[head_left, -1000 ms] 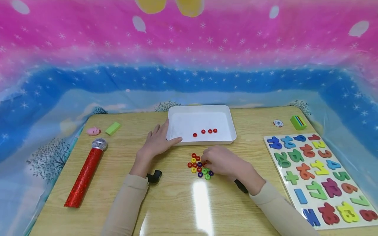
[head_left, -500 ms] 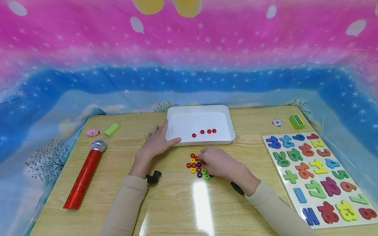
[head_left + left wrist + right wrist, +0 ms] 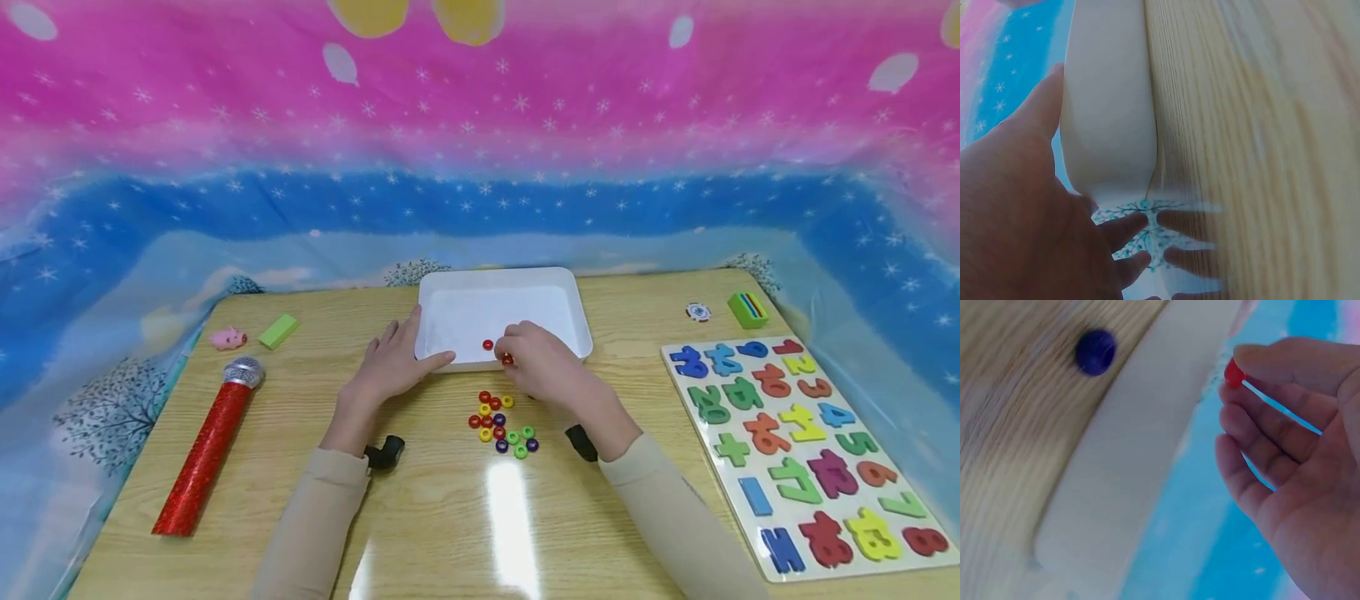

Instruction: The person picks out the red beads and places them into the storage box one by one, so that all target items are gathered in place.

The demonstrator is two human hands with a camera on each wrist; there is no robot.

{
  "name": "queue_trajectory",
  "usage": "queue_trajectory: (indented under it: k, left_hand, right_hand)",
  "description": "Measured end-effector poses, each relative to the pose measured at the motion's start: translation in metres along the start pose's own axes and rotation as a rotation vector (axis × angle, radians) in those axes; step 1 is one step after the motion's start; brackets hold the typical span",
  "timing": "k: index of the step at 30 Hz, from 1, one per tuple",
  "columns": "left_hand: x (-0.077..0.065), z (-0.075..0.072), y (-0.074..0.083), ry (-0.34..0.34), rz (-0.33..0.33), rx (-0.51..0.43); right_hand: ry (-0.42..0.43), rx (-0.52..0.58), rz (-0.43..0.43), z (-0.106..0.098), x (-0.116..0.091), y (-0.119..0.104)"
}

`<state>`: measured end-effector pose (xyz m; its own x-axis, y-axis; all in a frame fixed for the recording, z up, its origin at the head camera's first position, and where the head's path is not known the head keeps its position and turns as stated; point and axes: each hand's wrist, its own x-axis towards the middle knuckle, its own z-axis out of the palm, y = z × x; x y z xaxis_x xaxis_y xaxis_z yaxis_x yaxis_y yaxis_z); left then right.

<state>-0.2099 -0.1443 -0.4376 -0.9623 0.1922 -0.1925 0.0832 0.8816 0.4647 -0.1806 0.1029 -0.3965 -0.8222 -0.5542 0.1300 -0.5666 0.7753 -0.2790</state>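
My right hand (image 3: pixel 546 360) is over the front rim of the white tray (image 3: pixel 480 308). It pinches a small red bead (image 3: pixel 1234 374) between thumb and fingertip. One red bead (image 3: pixel 488 344) shows inside the tray; the hand covers the part to its right. At the tray's front left corner rests my left hand (image 3: pixel 390 360), its thumb along the front edge and its fingers spread by the left side. On the table before the tray lies a loose cluster of red, yellow, green and dark blue beads (image 3: pixel 499 433). In the right wrist view a dark blue bead (image 3: pixel 1095 352) lies near the tray wall.
A red glitter microphone (image 3: pixel 206 454), a pink toy pig (image 3: pixel 228 337) and a green block (image 3: pixel 278 331) are on the left. To the right lie a number puzzle board (image 3: pixel 738 467), a poker chip (image 3: pixel 698 312) and a striped green block (image 3: pixel 748 310). Patterned cloth (image 3: pixel 480 204) rises behind the table.
My right hand has lifted from the bead cluster with a red bead and moved forward to the tray's front rim. The left hand stays at the tray corner.
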Motion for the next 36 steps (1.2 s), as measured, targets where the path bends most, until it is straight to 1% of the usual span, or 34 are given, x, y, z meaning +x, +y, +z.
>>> queue_trajectory:
  k: [3, 7, 10, 19, 22, 26, 30, 34, 36]
  left_hand:
    - [0.000, -0.002, 0.000, 0.002, 0.003, 0.002]
    - [0.000, -0.004, 0.000, 0.003, -0.001, 0.002]
    - [-0.002, -0.004, 0.001, 0.000, -0.005, -0.004]
    - [-0.005, -0.003, 0.003, -0.001, -0.002, -0.018]
    - [-0.006, -0.003, 0.005, -0.006, 0.000, -0.037]
    - [-0.005, -0.002, 0.005, -0.002, 0.000, -0.036]
    - [-0.002, 0.000, 0.003, 0.006, -0.002, -0.013]
    - [0.000, 0.001, 0.000, 0.007, -0.008, -0.006]
    - [0.001, 0.001, -0.001, 0.007, -0.011, -0.005]
  right_hand:
    - [0.003, 0.066, 0.055, 0.002, 0.011, 0.007]
    - [0.001, 0.214, 0.111, 0.006, 0.022, 0.015]
    - [0.007, 0.251, 0.144, 0.009, 0.026, 0.018]
    - [-0.026, 0.202, 0.278, 0.022, 0.033, 0.026]
    - [-0.043, 0.173, 0.303, 0.025, 0.035, 0.028]
    - [-0.055, 0.168, 0.320, 0.026, 0.036, 0.031]
    - [-0.059, 0.182, 0.331, 0.026, 0.036, 0.033]
    - [-0.055, 0.189, 0.325, 0.021, 0.034, 0.034]
    - [-0.036, 0.194, 0.309, 0.017, 0.031, 0.032]
